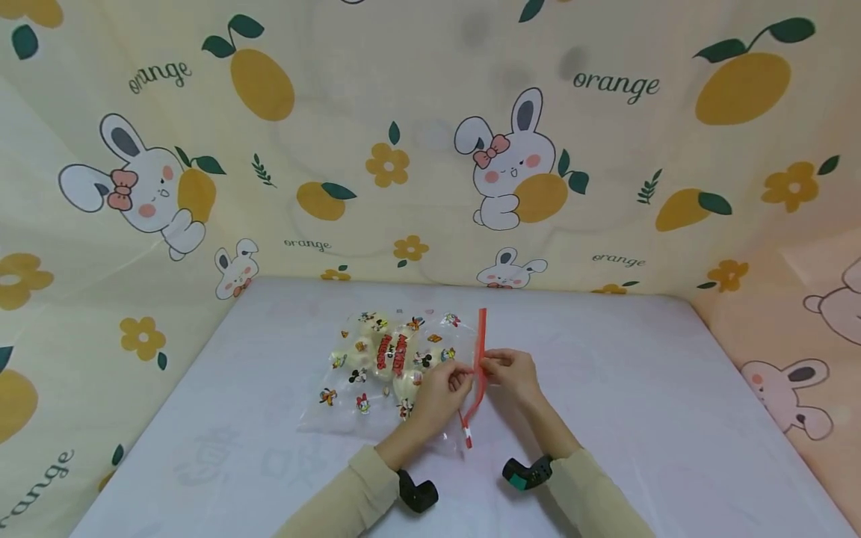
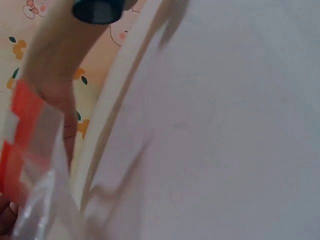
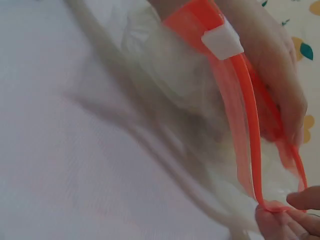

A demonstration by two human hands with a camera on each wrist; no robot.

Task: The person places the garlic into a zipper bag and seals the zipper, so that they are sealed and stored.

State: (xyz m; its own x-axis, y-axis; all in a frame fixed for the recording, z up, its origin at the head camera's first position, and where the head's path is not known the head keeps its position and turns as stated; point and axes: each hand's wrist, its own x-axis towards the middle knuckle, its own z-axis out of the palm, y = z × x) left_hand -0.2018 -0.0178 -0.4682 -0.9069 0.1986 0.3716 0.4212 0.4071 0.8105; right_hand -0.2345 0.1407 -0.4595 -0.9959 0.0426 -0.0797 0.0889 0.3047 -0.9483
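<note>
A clear slider zip bag (image 1: 350, 418) with cartoon prints and red lettering lies on the table, several pale rounded things (image 1: 406, 385) inside it. Along its right side runs a red zip strip (image 1: 481, 332), with a white slider (image 3: 223, 41) near the end closest to me. In the right wrist view the strip's two edges stand apart near the slider. My right hand (image 1: 514, 373) pinches the strip from the right. From the left, over the bag, my left hand (image 1: 440, 392) holds the bag's mouth at the strip; its fingertips are partly hidden.
A white-covered table (image 1: 605, 359) extends around the bag. Behind it hangs a pale yellow curtain (image 1: 430, 164) printed with rabbits and oranges. Black wrist devices sit under the left cuff (image 1: 417, 493) and the right cuff (image 1: 527, 474).
</note>
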